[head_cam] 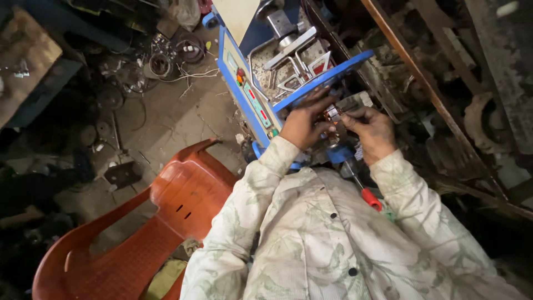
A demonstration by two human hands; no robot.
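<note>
Both my hands meet at the front of a blue winding machine (pixel 244 83). My left hand (pixel 302 125) and my right hand (pixel 373 130) together pinch a small copper-wound part (pixel 332 115) with a white and red end. The part sits just under the machine's blue arm (pixel 327 78). My fingers hide most of it. A screwdriver with a red handle (pixel 371 198) lies on my lap below the right wrist. I wear a pale patterned shirt.
An orange plastic chair (pixel 139 233) stands at lower left. The dirty floor beyond it holds round metal parts and wires (pixel 166 61). A rusty metal frame (pixel 422 83) and dark scrap fill the right side. A wooden board (pixel 25 55) lies at upper left.
</note>
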